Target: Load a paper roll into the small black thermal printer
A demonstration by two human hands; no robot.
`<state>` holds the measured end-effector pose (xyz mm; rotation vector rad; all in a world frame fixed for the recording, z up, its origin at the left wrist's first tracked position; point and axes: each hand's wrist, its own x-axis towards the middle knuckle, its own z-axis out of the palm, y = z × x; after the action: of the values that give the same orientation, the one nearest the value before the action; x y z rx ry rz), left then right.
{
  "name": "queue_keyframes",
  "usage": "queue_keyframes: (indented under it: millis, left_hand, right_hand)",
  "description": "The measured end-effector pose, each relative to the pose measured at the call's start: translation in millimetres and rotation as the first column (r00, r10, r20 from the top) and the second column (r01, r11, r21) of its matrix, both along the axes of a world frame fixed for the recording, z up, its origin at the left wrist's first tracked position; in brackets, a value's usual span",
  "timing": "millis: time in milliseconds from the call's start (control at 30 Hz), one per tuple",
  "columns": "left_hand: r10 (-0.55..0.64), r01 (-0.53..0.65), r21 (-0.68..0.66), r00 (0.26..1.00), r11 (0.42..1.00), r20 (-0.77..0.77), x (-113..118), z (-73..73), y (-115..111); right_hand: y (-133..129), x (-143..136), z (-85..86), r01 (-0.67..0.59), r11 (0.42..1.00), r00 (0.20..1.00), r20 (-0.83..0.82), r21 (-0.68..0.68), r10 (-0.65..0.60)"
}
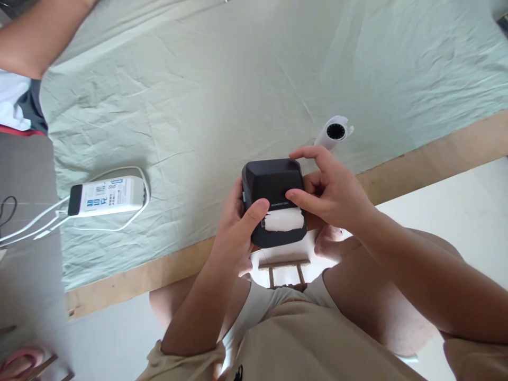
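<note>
A small black printer-like device (273, 182) is held between both hands near the table's front edge. From its lower part a torn white paper strip (284, 219) sticks out. My left hand (238, 227) grips the left side, its thumb on top beside the paper. On the right side, my right hand (331, 188) holds the device, with the thumb on the top face and the index finger at the far right corner. Just beyond my right hand is a white cylinder with a dark round end (335, 132).
A white power strip (113, 196) with white cables lies on the left of the cloth-covered table (178, 116). Another person's arm (43, 34) reaches in at the upper left. The table's wooden edge (138, 278) runs in front of my legs.
</note>
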<state>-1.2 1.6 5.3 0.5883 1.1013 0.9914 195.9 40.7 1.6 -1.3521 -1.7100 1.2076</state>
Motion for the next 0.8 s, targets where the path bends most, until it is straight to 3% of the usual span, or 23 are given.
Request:
queue_keyframes:
  millis: [400, 800]
  left_hand:
    - [-0.005, 0.006, 0.023, 1.0, 1.0, -0.023, 1.7, 2.9, -2.0]
    - [0.06, -0.053, 0.109, 0.996, 0.993, -0.061, 2.6, -7.1, -3.8]
  right_hand:
    - [-1.0, 1.7, -4.7, -0.059, 0.993, 0.998, 0.011, 0.101, 0.058]
    - [-5.2, 6.5, -9.7, -0.092, 0.979, 0.996, 0.01, 0.183, 0.092]
